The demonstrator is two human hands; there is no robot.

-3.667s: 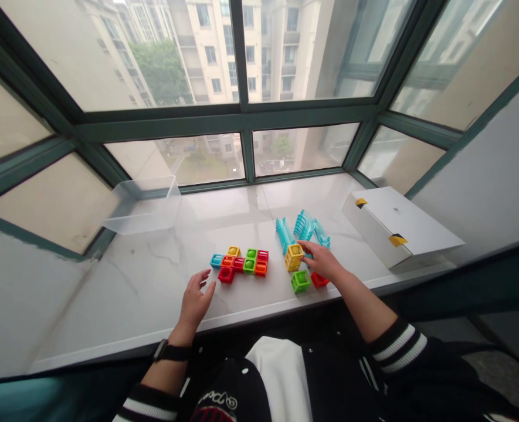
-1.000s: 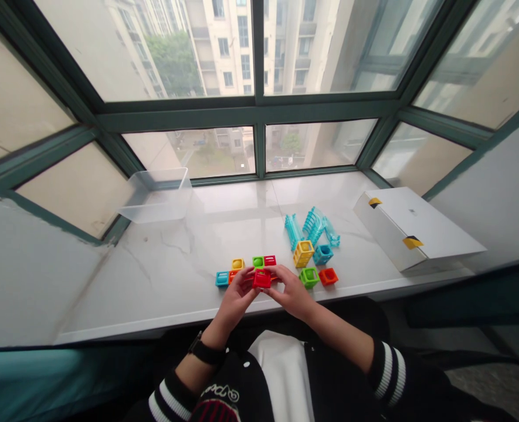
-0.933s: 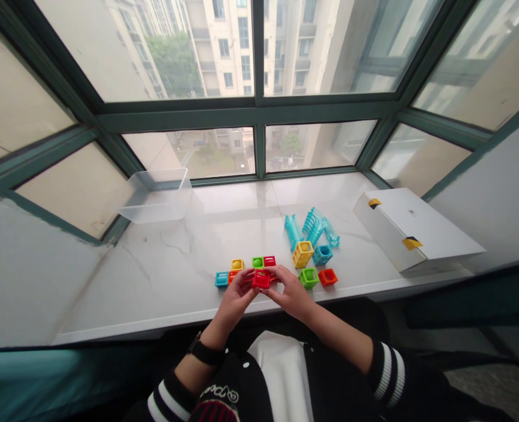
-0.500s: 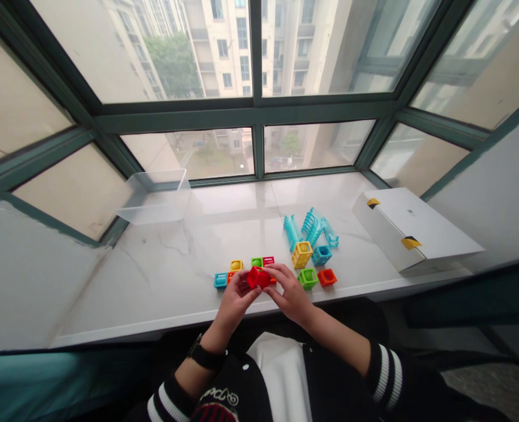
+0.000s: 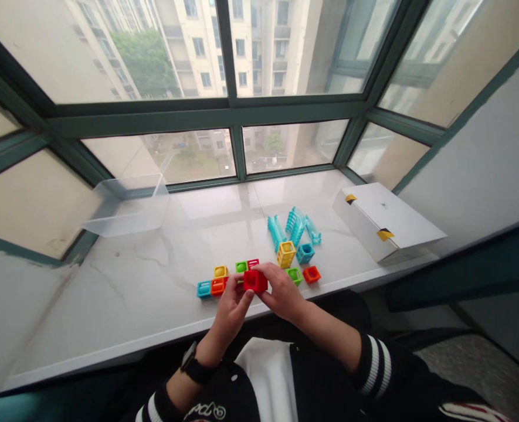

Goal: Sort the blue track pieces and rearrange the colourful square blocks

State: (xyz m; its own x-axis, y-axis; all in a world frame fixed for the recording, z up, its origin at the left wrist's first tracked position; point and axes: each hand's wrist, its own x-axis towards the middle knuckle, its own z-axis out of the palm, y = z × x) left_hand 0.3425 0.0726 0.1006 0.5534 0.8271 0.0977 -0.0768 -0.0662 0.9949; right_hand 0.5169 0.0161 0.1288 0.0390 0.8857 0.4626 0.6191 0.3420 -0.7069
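**Red cube [image 5: 255, 281] gripped two-handed**

At the far left, a clear plastic tub [image 5: 125, 205] sat on the marble window sill [image 5: 109, 281]; next came a blue block [image 5: 204, 289] touching an orange block [image 5: 217, 286], with a yellow block [image 5: 221, 271] just behind; a green block [image 5: 241, 266] and a smaller red block [image 5: 253, 263] stood side by side further along; the left hand [image 5: 228, 316], a black watch [image 5: 193, 366] on its wrist, and the right hand [image 5: 281, 293] both clasped the red cube, holding it between them just in front of those two blocks; to the right lay a yellow cage block [image 5: 286, 254], a green cage block [image 5: 293, 275], teal track pieces [image 5: 294, 225], a teal block [image 5: 305, 253] and an orange-red block [image 5: 312, 274]; a white box [image 5: 384, 220] with yellow tape lay furthest right.
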